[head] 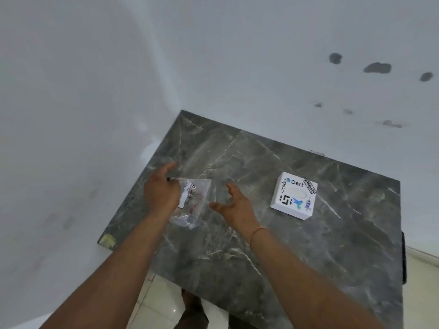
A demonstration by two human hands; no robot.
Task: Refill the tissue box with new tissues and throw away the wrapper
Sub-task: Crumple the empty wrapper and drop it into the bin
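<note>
Head view: left hand pinches the clear wrapper above the counter; right hand fingers wide, empty. Best crumple it tight before binning.

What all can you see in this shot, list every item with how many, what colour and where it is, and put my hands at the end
tissue box: one, white with stickers, flat on the right part of the table.
plastic wrapper: one, clear with red and white print, held above the left part of the table; it looks empty.
table: one, dark grey marble pattern, set in the corner of the room.
walls: two, white, the right one with dark grey marks.
floor: pale glossy tiles, below the near edge of the table.
bracelet: one, thin, orange, on the right wrist.
left hand: one, pinching the wrapper's left edge.
right hand: one, fingers spread open, just right of the wrapper, not touching it.
</note>
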